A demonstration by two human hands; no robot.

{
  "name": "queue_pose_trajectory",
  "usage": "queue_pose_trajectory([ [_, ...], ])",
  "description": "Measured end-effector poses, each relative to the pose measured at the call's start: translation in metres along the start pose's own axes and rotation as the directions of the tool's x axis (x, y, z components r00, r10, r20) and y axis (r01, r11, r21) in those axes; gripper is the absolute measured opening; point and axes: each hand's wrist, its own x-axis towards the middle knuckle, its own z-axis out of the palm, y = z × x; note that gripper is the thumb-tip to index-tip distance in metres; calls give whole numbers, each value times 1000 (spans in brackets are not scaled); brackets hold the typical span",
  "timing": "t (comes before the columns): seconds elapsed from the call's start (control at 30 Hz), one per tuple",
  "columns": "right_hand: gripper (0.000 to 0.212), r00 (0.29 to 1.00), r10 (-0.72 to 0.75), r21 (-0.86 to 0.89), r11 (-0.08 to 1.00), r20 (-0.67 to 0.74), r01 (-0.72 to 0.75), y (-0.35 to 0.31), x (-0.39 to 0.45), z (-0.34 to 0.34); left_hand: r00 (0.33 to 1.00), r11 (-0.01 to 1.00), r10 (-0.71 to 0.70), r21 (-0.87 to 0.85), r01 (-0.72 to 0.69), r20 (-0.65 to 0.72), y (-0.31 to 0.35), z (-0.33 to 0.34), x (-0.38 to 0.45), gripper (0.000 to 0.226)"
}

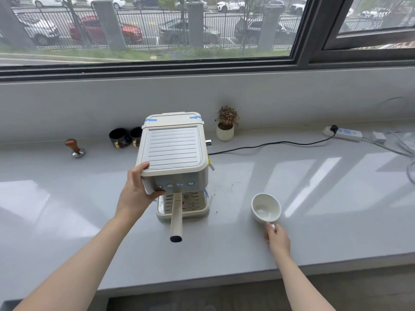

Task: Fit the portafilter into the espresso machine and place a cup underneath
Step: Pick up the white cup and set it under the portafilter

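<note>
Currently left hand (137,189) fingers clamp espresso machine (173,153) corner; right hand (277,237) fingers pinch cup (266,207) handle. Risk: cup clips portafilter handle (176,215) sliding under.

No legible text or labels

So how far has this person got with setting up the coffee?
Done, it seems: the cream-handled portafilter sits under the cream and steel espresso machine, handle pointing toward the person. In hand: the left hand braces the machine's front corner, and the right hand has a grip on the white ceramic cup by its handle, off to the machine's right. Left: setting the cup on the slotted drip tray beneath the portafilter.
</note>
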Motion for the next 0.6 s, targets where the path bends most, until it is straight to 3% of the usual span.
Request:
queue_pose_trajectory([
  [0.27, 31, 999, 21, 94, 995, 30, -24, -10, -5, 3, 1000, 1000, -5, -22, 5, 0, 4, -2, -1, 91],
  [0.6, 22, 969, -93, 157, 986, 228, 58, -57, -22, 36, 1000, 999, -16, -47, 16, -4, 5, -2, -1, 92],
])
